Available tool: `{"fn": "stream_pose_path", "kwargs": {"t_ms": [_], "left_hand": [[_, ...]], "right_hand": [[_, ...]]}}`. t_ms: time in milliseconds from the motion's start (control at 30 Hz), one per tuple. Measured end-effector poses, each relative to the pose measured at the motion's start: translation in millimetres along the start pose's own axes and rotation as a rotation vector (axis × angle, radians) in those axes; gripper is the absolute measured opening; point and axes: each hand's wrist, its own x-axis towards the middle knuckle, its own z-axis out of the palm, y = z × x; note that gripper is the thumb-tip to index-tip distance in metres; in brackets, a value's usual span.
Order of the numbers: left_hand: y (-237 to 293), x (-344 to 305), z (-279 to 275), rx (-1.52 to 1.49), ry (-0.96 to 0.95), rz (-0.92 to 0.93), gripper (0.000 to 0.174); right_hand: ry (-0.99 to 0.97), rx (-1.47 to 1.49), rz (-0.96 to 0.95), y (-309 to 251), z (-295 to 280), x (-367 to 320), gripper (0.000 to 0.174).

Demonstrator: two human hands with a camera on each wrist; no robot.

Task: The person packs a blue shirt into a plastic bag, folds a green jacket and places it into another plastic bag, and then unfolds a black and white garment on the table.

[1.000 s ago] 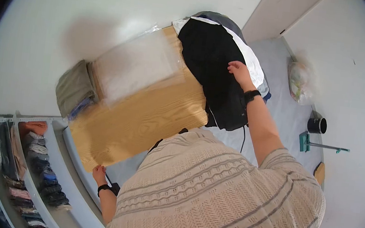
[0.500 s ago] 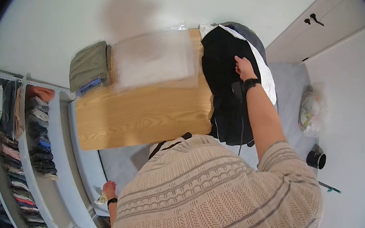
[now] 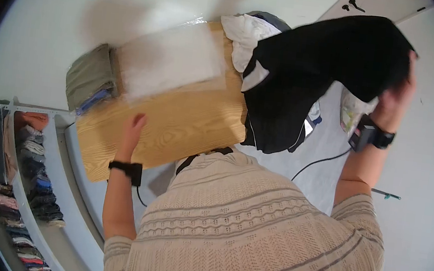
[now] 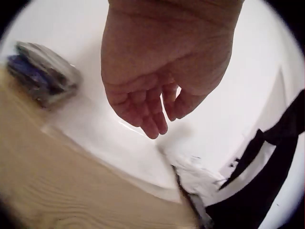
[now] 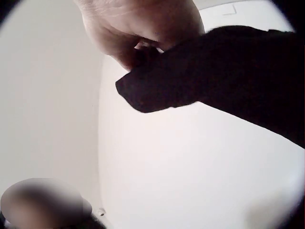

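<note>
My right hand (image 3: 397,101) is raised at the far right and grips one end of a black garment (image 3: 341,50) with white trim. From that hand the cloth stretches back over the right end of the table, its lower part lying over the edge. In the right wrist view the dark cloth (image 5: 200,76) is bunched under the thumb and fingers, which it partly hides. My left hand (image 3: 133,130) hovers over the table with nothing in it. Its fingers (image 4: 150,121) hang slightly bent in the left wrist view. White clothing (image 3: 246,33) lies at the table's back right corner.
Clear plastic bags (image 3: 172,62) lie flat on the wooden table (image 3: 173,135). A bagged olive garment (image 3: 91,77) sits at its left end. Shelves of folded clothes (image 3: 43,184) stand at left. A cable (image 3: 322,162) runs from the right wrist. A plastic bag (image 3: 353,109) rests by the right wall.
My right hand has taken hold of the black garment and swung its end up and to the right, baring white clothing beneath. My left hand has risen from beside the table to above it.
</note>
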Motion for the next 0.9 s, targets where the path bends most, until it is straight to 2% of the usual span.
{"fn": "stream_pose_path", "kwargs": {"t_ms": [33,67,100,133,167,233,300,367,400,467,500,533,600,633,667,733,767,800,900], "left_hand": [[10.5,19.0,18.9,0.056,-0.087,0.075,0.024],[36.6,28.7,40.8,0.049,-0.200,0.151,0.027],[66.8,33.7,63.4,0.039,-0.311,0.227,0.030],[84.3,41.9,86.6,0.060,-0.439,0.318,0.037],[100.5,43.5,108.3,0.080,-0.564,0.411,0.044],[152.2,25.0,144.9,-0.026,-0.711,0.441,0.061],[170.8,19.5,184.3,-0.075,-0.859,0.730,0.076],[170.5,-4.7,213.9,-0.479,-1.087,0.513,0.086],[159.8,-9.5,232.9,-0.299,-0.886,0.784,0.077],[148.7,-20.9,266.7,-0.138,-0.852,0.892,0.060],[153.9,-24.1,267.4,-0.131,-0.832,0.893,0.043],[157.1,-26.6,263.6,-0.140,-0.844,0.892,0.043],[170.7,-31.4,241.5,-0.143,-1.197,0.414,0.035],[165.7,-31.9,237.0,-0.144,-1.173,0.480,0.030],[161.9,-31.8,230.0,-0.141,-1.183,0.476,0.030],[161.0,-28.8,208.2,-0.160,-1.254,0.330,0.031],[166.9,-26.6,189.4,-0.187,-1.292,0.222,0.037],[176.7,-24.8,166.1,-0.179,-1.296,0.213,0.037],[178.6,-19.4,107.2,-0.228,-1.052,0.253,0.040]], "right_hand": [[-0.433,0.218,0.177,-18.4,-0.7,-15.6,0.031],[-0.226,0.097,0.065,-35.7,8.2,-29.1,0.032],[-0.320,0.115,0.100,-47.8,21.3,-47.6,0.035],[-0.208,0.003,-0.021,-58.1,23.6,-62.3,0.039],[-0.203,-0.009,-0.029,-59.5,25.1,-61.7,0.039],[-0.244,-0.036,-0.045,-67.0,36.4,-66.6,0.038],[-0.283,-0.064,-0.064,-75.3,46.6,-69.7,0.037],[-0.314,-0.093,-0.081,-83.2,54.4,-73.1,0.036],[-0.328,-0.109,-0.087,-86.9,58.2,-73.9,0.036],[-0.357,-0.140,-0.093,-92.8,67.9,-77.5,0.035],[-0.372,-0.153,-0.093,-93.9,71.7,-77.8,0.035],[-0.385,-0.163,-0.092,-94.3,75.4,-78.4,0.034],[-0.408,-0.177,-0.089,-94.5,81.4,-81.3,0.033],[-0.420,-0.181,-0.088,-94.1,84.3,-82.7,0.033],[-0.433,-0.182,-0.087,-92.9,86.3,-83.3,0.033],[-0.460,-0.175,-0.085,-87.5,87.4,-81.8,0.032],[-0.473,-0.170,-0.083,-83.9,88.6,-80.8,0.032],[-0.488,-0.164,-0.081,-80.0,89.7,-79.2,0.032],[-0.532,-0.143,-0.066,-66.2,92.5,-73.7,0.031]]}}
